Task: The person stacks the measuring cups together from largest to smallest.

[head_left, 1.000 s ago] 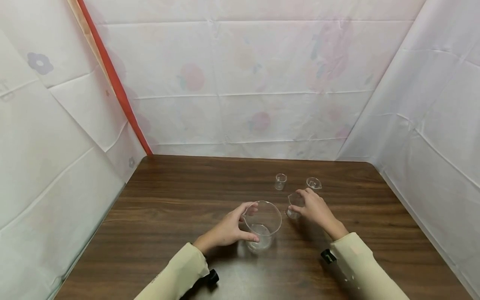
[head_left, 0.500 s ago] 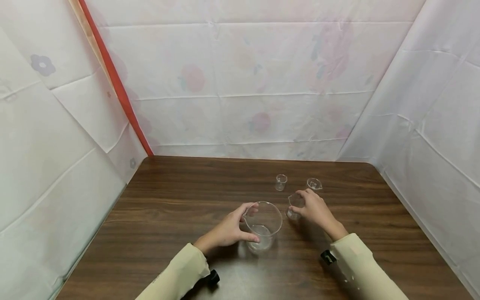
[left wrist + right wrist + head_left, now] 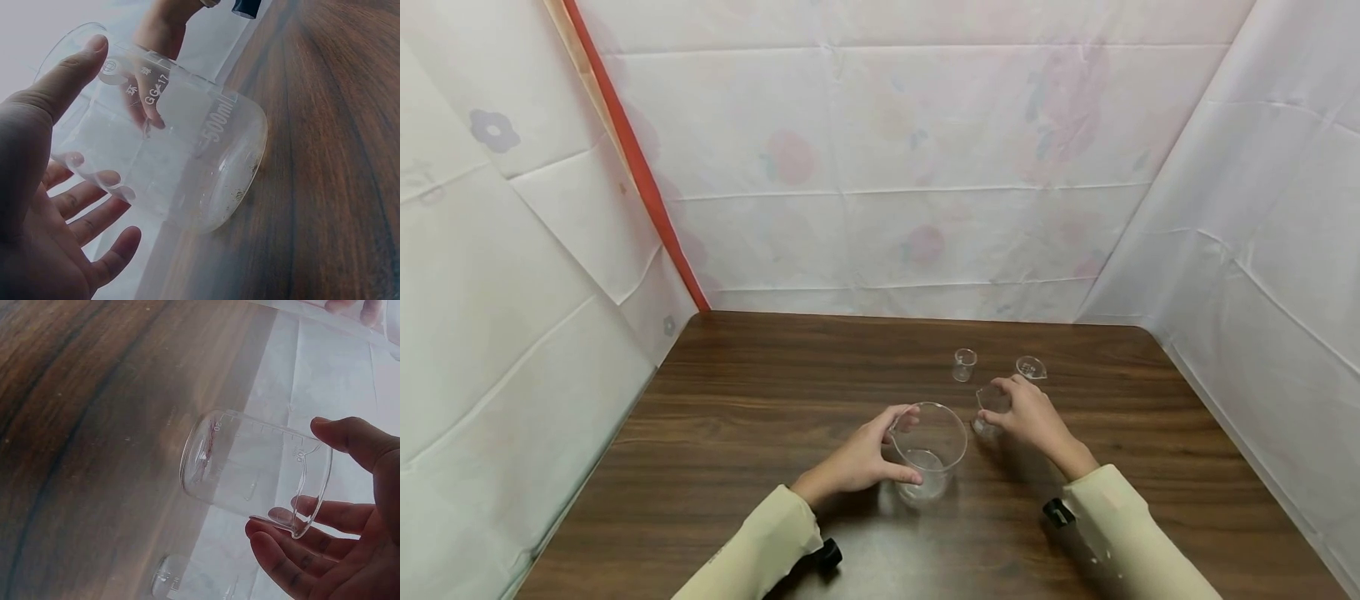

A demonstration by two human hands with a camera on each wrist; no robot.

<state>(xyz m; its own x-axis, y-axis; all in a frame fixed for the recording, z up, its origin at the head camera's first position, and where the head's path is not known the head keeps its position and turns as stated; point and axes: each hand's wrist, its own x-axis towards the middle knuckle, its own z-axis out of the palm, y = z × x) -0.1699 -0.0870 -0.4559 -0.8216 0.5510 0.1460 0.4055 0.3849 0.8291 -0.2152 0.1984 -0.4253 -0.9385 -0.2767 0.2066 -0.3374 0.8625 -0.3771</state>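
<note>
Near the middle of the table, my left hand grips a large clear glass beaker marked 500ml. Its thumb lies along the near side by the rim, and the fingers reach round the far side, as the left wrist view shows. To the right, my right hand holds a smaller glass beaker with a pouring spout and a printed scale. Thumb and fingers are at either side of its rim. Both beakers stand upright, side by side with a small gap, their bases right at the tabletop.
A very small beaker stands behind the two held ones. Another small spouted beaker sits just beyond my right hand, partly hidden by it. White patterned cloth walls the wooden table at the back and sides.
</note>
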